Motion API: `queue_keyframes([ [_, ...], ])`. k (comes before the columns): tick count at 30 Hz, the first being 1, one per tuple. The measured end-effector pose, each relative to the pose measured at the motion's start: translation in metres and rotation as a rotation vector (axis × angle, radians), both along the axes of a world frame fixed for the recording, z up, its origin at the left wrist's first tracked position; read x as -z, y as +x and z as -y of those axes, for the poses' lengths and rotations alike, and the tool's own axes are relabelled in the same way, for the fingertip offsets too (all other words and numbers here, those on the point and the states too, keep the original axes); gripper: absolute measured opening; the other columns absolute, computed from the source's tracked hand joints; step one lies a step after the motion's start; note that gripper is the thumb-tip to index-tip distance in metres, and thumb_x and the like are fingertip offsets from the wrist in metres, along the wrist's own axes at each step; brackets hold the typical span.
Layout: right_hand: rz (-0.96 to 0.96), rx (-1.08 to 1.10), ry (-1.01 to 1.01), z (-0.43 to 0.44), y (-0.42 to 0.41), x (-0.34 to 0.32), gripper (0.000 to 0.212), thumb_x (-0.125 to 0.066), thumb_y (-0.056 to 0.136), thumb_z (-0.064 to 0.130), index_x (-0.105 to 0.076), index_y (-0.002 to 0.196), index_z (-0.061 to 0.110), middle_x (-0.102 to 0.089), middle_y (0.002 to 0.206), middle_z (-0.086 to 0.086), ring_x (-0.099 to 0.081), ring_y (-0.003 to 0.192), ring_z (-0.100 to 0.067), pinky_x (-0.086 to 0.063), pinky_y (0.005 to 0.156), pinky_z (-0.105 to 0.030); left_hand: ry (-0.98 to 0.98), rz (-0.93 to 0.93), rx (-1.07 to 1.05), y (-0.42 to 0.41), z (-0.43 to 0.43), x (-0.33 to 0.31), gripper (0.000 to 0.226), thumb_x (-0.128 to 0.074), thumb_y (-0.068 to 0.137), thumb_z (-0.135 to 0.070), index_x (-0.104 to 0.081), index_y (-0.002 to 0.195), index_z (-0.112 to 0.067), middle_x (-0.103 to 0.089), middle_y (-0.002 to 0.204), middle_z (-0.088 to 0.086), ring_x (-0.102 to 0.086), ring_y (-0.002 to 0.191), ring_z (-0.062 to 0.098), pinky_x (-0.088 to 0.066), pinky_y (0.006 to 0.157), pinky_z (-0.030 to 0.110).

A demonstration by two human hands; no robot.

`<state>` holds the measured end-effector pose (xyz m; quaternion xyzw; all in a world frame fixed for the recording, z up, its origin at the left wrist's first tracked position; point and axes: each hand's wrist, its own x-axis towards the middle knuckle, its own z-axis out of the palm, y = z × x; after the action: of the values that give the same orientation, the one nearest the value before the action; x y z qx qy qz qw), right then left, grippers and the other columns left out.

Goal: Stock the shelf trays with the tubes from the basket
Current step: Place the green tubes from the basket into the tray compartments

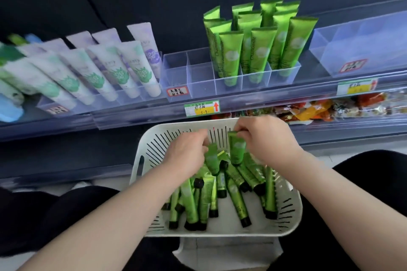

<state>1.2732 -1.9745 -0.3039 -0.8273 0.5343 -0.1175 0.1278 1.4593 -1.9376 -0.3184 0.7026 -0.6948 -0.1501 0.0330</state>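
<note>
One tube (212, 158) pinched in L grip (187, 152), second tube (236, 149) in R grip (266, 141), over basket (141, 160), fingertips (239, 127) part hidden

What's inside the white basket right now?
The basket holds a loose pile of green tubes with black caps. The left hand and right hand each hold one tube above it. The pile covers much of the floor, so tubes underneath cannot be counted.

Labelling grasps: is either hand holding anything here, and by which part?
Both. The left hand pinches a green tube by its upper end; the right hand pinches a second green tube by its top edge. Both hang over the basket.
</note>
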Motion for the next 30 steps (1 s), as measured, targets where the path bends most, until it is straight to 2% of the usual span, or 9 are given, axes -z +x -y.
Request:
queue_keyframes([
  [3,0.069,0.006,-0.091,0.002,0.003,-0.036,0.016,-0.056,0.093,0.026,-0.068,0.104,0.028,-0.07,0.09,0.001,-0.061,0.09,-0.025,-0.05,0.072,-0.035,-0.212,-0.039,-0.058,0.011,0.007,-0.052,0.011,-0.059,0.094,-0.02,-0.062,0.105,-0.02,-0.067,0.106,0.001,-0.06,0.099,0.026,-0.046,0.078,0.036],
  [8,0.166,0.021,-0.305,0.012,0.011,-0.087,0.015,-0.057,0.093,0.026,-0.069,0.1,0.027,-0.069,0.084,0.003,-0.059,0.086,-0.023,-0.046,0.065,-0.033,-0.521,-0.07,-0.171,0.018,0.023,-0.132,0.009,-0.055,0.095,-0.021,-0.062,0.101,-0.022,-0.065,0.1,-0.002,-0.057,0.095,0.023,-0.042,0.075,0.036],
  [10,0.214,0.024,-0.364,0.019,0.016,-0.101,0.015,-0.058,0.092,0.025,-0.071,0.099,0.026,-0.068,0.082,0.002,-0.056,0.084,-0.023,-0.041,0.063,-0.031,-0.617,-0.073,-0.192,0.018,0.034,-0.156,0.01,-0.053,0.095,-0.02,-0.061,0.101,-0.022,-0.065,0.101,-0.002,-0.056,0.097,0.023,-0.042,0.076,0.036],
  [13,0.236,0.013,-0.413,0.028,0.02,-0.115,0.015,-0.057,0.092,0.026,-0.07,0.1,0.028,-0.069,0.083,0.002,-0.056,0.086,-0.021,-0.045,0.064,-0.032,-0.69,-0.033,-0.188,0.02,0.064,-0.174,0.01,-0.053,0.095,-0.018,-0.061,0.1,-0.021,-0.062,0.1,-0.001,-0.054,0.097,0.022,-0.037,0.073,0.034],
  [20,0.233,0.014,-0.417,0.045,0.017,-0.114,0.015,-0.057,0.093,0.025,-0.071,0.098,0.028,-0.067,0.079,0.007,-0.056,0.083,-0.018,-0.041,0.06,-0.029,-0.631,0.038,-0.165,0.026,0.143,-0.169,0.015,-0.052,0.093,-0.008,-0.06,0.104,-0.016,-0.059,0.096,0.002,-0.046,0.083,0.019,-0.035,0.067,0.032],
  [27,0.212,-0.001,-0.353,0.058,0.016,-0.108,0.015,-0.057,0.093,0.027,-0.07,0.1,0.031,-0.067,0.08,0.008,-0.055,0.083,-0.016,-0.043,0.062,-0.029,-0.478,0.059,-0.2,0.026,0.181,-0.143,0.017,-0.053,0.093,-0.005,-0.059,0.102,-0.019,-0.055,0.09,-0.003,-0.049,0.083,0.021,-0.035,0.066,0.031],
  [30,0.21,-0.012,-0.337,0.059,0.02,-0.109,0.016,-0.057,0.093,0.027,-0.07,0.101,0.031,-0.068,0.081,0.006,-0.057,0.083,-0.017,-0.048,0.064,-0.031,-0.467,0.018,-0.214,0.031,0.185,-0.137,0.019,-0.053,0.093,-0.005,-0.059,0.106,-0.018,-0.061,0.099,0.001,-0.051,0.086,0.023,-0.035,0.068,0.03],
])
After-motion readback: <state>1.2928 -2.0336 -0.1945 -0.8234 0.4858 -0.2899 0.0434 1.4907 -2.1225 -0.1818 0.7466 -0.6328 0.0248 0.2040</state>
